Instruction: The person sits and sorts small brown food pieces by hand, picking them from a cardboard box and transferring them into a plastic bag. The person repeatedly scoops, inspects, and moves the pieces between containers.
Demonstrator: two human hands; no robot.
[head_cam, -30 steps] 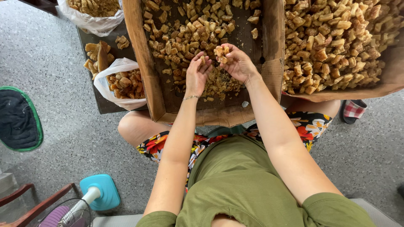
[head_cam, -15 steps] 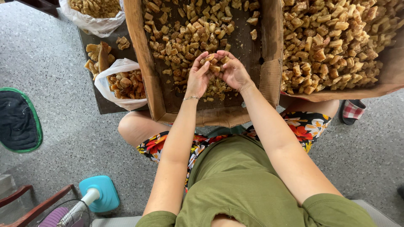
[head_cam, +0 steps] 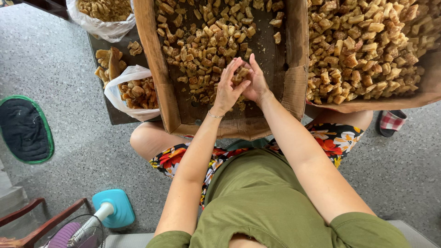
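Golden-brown fried chunks (head_cam: 202, 50), rough and irregular, lie spread across the bottom of a cardboard box (head_cam: 161, 82) that rests just past the seated person's knees. Over the near part of that box the left hand (head_cam: 228, 89) and the right hand (head_cam: 254, 82) press together, fingers partly spread, cupping a few of the chunks between the palms. The box's tall side walls close in on both hands, yet bare dark cardboard shows around them on the near side, leaving some room. Just right of it, wall against wall, a second cardboard box (head_cam: 413, 98) is heaped with paler, larger pieces. To the left, a thin white plastic bag (head_cam: 120, 89) holds more brown chunks on a dark tray (head_cam: 103, 46). Speckled grey floor (head_cam: 59, 50) stretches open beyond, with a black green-edged mat (head_cam: 25, 128) and a turquoise fan base (head_cam: 115, 209).
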